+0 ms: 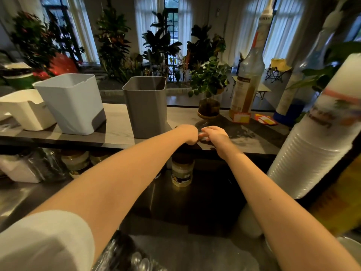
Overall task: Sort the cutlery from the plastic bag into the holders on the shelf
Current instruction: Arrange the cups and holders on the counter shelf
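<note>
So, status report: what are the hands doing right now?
Left hand, right hand meet on shelf beside grey holder. Grip hidden. Bag below, untouched. Potted plant close behind.

A short white sleeve (45, 241) covers the top of the left arm (121, 178) — it is plain and loose, with soft folds. Below it the arm is bare down to the left hand (188, 133). The right arm (273, 208) is bare too — it has one tiny dark dot on it. The right hand (214, 135) is bare as well.
</note>
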A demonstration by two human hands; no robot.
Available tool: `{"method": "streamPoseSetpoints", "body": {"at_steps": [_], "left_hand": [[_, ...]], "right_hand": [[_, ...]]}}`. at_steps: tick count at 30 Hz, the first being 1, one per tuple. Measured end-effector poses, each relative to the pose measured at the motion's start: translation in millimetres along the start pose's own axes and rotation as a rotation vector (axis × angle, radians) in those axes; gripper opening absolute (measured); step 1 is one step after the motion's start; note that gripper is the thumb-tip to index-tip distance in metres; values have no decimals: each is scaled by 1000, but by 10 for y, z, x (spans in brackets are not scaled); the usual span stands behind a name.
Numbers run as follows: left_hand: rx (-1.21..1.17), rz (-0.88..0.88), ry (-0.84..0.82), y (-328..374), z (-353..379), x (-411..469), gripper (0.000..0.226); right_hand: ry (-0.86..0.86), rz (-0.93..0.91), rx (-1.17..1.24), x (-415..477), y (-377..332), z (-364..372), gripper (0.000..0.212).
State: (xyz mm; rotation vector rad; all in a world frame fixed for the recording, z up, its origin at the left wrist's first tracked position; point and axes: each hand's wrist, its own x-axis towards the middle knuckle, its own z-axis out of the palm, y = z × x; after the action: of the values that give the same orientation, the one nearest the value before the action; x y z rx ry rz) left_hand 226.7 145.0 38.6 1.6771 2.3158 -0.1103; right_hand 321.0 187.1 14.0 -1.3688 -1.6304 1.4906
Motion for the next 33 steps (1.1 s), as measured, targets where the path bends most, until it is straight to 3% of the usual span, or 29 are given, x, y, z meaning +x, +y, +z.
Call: {"method": "streamPoseSetpoints", "body": {"at_steps": [4,7,11,13,16,20,26,30,33], "left_hand": [[-29,19,2,-57,0,-46,27],[-252,39,-17,-172,-83,-110,28],[-627,56,-25,-269,-186,-227,13],[-820,77,-71,-292,-222,-328,14],[-986,96,-145,-362,-222,-453,17],[-1092,91,-155,-468,-194,-638,14],[-1138,114,-201,-626,-173,-949,20],[-1265,228,-205,-610,-167,-1102,16],[-1305,340,-224,-606,-165,-1205,18]], "right_hand": [[14,-5,75,-47,34,-19,20],[38,-1,107,-81,25,-36,17],[-69,9,218,-206,-35,3,34],[-139,-7,290,-285,-74,45,29],[-76,-30,371,-429,-158,83,21],[48,-36,300,-631,-204,74,8],[168,-150,334,-944,-270,-22,16],[253,-200,153,-1130,-328,15,17],[262,-149,172,-1208,-407,95,21]]}}
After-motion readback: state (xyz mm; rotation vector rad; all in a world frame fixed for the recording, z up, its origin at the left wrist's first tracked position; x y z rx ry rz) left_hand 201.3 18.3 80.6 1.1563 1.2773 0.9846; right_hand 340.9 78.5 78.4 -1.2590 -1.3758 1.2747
